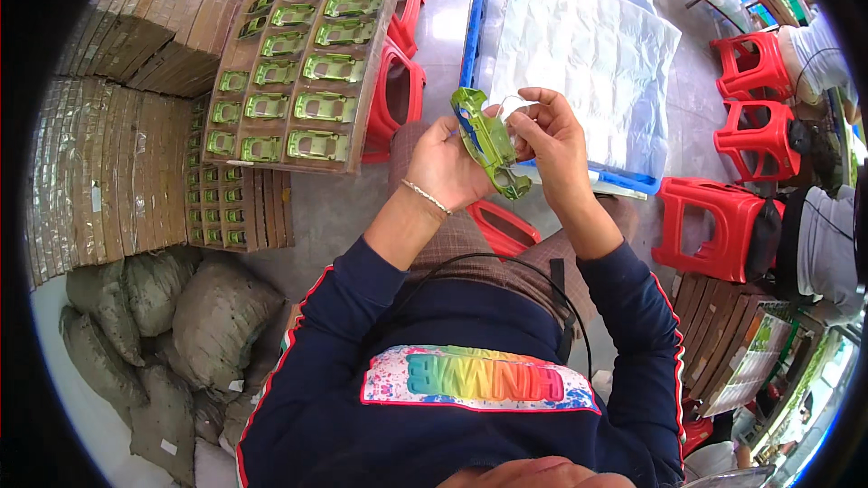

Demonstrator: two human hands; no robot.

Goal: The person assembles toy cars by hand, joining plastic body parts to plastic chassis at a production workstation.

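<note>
A green toy car body shell [489, 140] with blue marking on one side lies tilted in my left hand [441, 161], whose fingers wrap round its back. My right hand [553, 137] is at the shell's right side, thumb and fingers pinched together on a small white piece [514, 106]. That piece overlaps the shell's upper edge; whether it is a sticker or a scrap of film I cannot tell. Both hands are above my lap, by the near end of a blue-rimmed tray [469, 36] spread with translucent white plastic sheeting [579, 54].
On the left, a divided cardboard tray [287, 90] holds rows of green car shells [321, 107]. Tall stacks of cardboard trays [108, 172] stand beyond it, above grey sacks [221, 321]. Red stools [710, 226] line the right side, where other people [823, 244] sit.
</note>
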